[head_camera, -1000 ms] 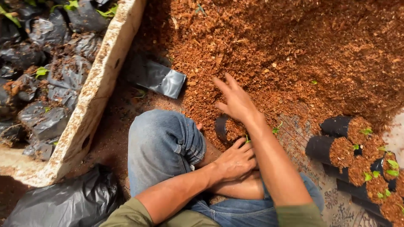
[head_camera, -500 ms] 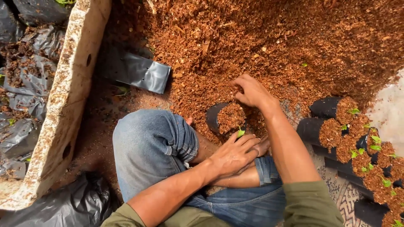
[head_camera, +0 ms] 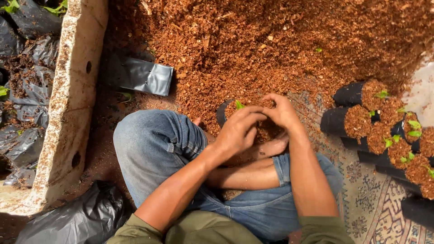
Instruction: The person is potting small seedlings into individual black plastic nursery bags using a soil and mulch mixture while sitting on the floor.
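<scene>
Item: black nursery bag [head_camera: 222, 113], soft-walled, heavy with loose coir, fragile seedling [head_camera: 238, 105]. I am cupping its rim, left hand [head_camera: 237, 131] and right hand [head_camera: 281, 112] curled around.

A plant nursery's potting spot, worked on the ground. Beyond the left hand [head_camera: 237, 131] spreads a heap of reddish-brown coir-like growing medium [head_camera: 271, 40]. Right of the right hand [head_camera: 280, 113] lie filled black grow bags [head_camera: 350, 119] with green seedlings; far left, past a pale, probably foam trough wall [head_camera: 68, 104], lie crumpled bags [head_camera: 27, 104].
</scene>
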